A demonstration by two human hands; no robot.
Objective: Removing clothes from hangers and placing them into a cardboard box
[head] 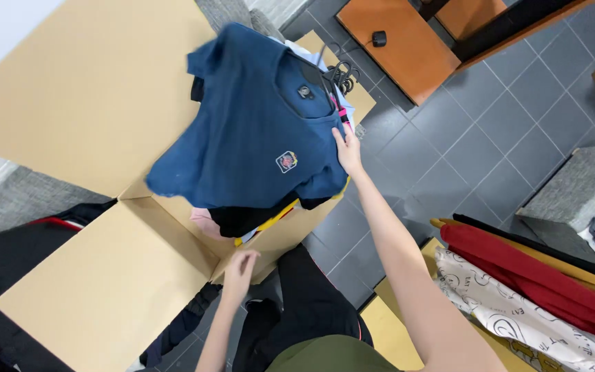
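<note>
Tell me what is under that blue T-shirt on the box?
Under the blue T-shirt, black, pink and yellow clothes and black hangers show in the cardboard box. Anything deeper is covered. The right hand touches the shirt's edge.
</note>
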